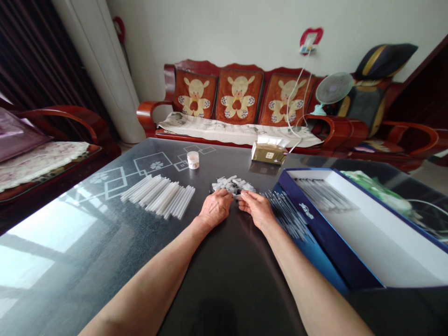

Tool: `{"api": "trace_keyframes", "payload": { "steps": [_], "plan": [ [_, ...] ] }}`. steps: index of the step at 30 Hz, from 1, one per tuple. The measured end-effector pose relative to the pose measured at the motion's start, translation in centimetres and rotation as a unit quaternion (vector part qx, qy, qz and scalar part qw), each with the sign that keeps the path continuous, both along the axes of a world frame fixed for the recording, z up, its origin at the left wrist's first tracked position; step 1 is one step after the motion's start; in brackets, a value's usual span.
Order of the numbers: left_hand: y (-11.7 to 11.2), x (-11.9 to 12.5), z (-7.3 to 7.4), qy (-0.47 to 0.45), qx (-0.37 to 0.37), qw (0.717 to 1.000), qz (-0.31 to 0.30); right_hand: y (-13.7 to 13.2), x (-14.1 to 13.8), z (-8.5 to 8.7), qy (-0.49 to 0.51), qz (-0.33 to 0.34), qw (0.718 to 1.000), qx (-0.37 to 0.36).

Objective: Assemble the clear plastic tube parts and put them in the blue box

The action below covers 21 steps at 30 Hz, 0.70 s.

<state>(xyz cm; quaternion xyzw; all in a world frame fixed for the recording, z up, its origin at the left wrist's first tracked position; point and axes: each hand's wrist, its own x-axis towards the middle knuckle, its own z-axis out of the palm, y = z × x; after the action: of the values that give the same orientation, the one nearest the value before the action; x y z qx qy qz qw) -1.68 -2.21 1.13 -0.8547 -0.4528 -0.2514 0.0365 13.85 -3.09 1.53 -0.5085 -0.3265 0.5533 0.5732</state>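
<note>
My left hand (215,208) and my right hand (258,208) meet over the dark table, fingertips pinched close together. Between them shows a small whitish piece (237,197), its exact shape too small to make out. Just beyond the fingers lies a heap of short white and black plastic pieces (233,183). To the left of my left hand, translucent white plastic tubes (163,195) lie side by side. Beside my right hand, thin dark-tipped sticks (289,215), like pen refills, rest on a blue surface (324,261).
On the right stands a blue box with white inside (364,249), holding more thin sticks (325,193). A small white cup (192,160) and a tissue box (269,153) are at the table's far side. Behind is a wooden sofa (150,112). A green-white packet (378,191) lies beyond the box.
</note>
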Motion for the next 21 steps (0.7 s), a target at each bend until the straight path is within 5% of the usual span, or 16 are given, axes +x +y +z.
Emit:
{"api": "trace_keyframes", "payload": {
  "steps": [15,19,21],
  "plan": [
    [0.0,0.04,-0.24,0.021,0.001,1.0,-0.006,0.25,0.23,0.05,0.03,0.021,0.998,-0.057],
    [0.31,-0.11,-0.37,0.019,0.035,0.999,-0.011,0.3,0.28,-0.35,-0.095,0.025,0.995,0.016],
    [0.48,-0.21,-0.46,0.019,0.068,0.997,-0.01,0.21,0.48,-0.39,-0.233,0.032,0.967,0.097]
  ]
}}
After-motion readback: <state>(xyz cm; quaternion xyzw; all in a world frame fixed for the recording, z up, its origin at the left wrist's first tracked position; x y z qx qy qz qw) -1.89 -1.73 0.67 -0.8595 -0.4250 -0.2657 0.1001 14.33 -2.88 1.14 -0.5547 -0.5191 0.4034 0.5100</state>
